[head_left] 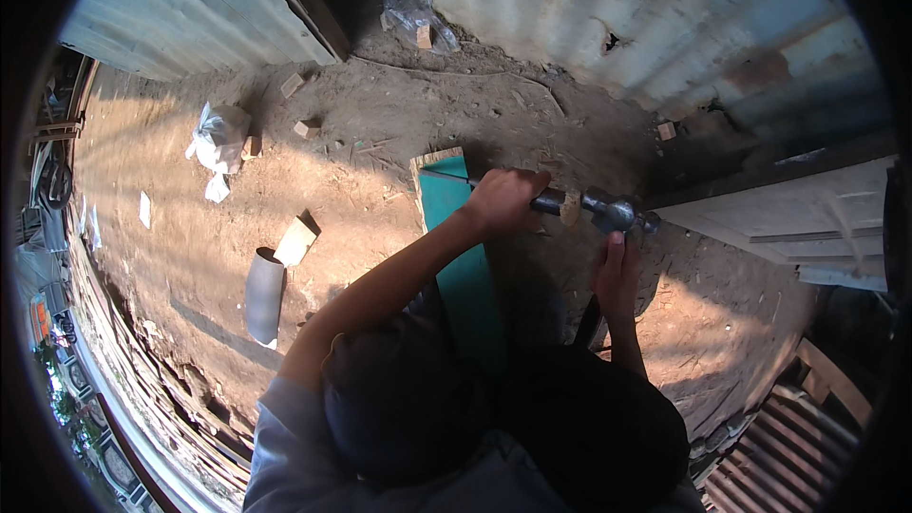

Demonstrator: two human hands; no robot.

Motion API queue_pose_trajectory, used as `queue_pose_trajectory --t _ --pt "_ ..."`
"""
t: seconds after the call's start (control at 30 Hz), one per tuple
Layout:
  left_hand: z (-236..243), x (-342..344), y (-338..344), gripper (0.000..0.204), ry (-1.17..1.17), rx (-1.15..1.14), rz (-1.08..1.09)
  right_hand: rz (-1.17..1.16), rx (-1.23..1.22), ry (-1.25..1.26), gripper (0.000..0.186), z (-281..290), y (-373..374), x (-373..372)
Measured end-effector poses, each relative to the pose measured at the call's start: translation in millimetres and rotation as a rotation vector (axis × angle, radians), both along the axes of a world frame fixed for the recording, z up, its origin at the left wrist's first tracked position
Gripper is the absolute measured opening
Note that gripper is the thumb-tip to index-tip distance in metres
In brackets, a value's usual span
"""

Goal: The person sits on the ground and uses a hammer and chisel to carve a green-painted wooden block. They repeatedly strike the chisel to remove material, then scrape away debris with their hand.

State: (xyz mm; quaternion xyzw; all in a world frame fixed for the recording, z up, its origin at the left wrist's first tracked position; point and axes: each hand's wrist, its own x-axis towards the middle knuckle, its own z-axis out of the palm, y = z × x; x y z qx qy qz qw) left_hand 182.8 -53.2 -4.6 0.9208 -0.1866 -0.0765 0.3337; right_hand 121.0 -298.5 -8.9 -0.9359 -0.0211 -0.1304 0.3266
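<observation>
My left hand [505,201] is closed around a chisel [548,200], whose thin dark blade reaches left over the far end of a green-painted plank [445,199]. Bare wood shows along that plank's left edge and end, while its near part runs down between my legs. At the right end of the chisel's handle sits the metal head of a hammer [616,216]; whether they touch I cannot tell. My right hand [617,274] is closed below that head, on the hammer's dark handle, which is partly hidden by the hand.
Corrugated metal sheets [655,19] stand along the far side, and a pale panel [788,214] leans at the right. On the dirt floor lie a white plastic bag [220,138], a grey curved piece [264,296], a wood block [296,239] and several offcuts. Ridged sheeting [779,451] lies lower right.
</observation>
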Motion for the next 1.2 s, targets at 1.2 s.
queue_pose_trajectory --t 1.2 --pt "-3 -29 9 0.028 0.127 0.162 -0.381 -0.229 0.715 0.571 0.034 53 17 6"
